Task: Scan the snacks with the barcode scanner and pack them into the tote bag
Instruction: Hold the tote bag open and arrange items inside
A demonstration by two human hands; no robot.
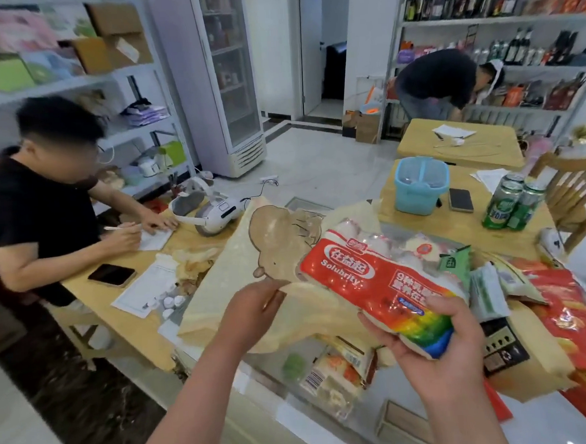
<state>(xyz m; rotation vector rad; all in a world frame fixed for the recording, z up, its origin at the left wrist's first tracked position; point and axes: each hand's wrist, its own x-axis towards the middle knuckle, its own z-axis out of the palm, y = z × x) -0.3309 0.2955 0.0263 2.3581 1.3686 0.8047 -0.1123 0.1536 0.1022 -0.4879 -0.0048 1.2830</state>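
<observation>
Right hand (440, 360) grips the snack pack (367, 275) by its near end, just above the tote bag (226, 280). Left hand (255, 306) pinches the bag's limp edge. Pack looks light, squashy, slick: support it underneath.

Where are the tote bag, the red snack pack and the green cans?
tote bag (275, 238), head view, on its brown cartoon print.
red snack pack (351, 264), head view, on its red label.
green cans (501, 205), head view, on the left can's side.
</observation>
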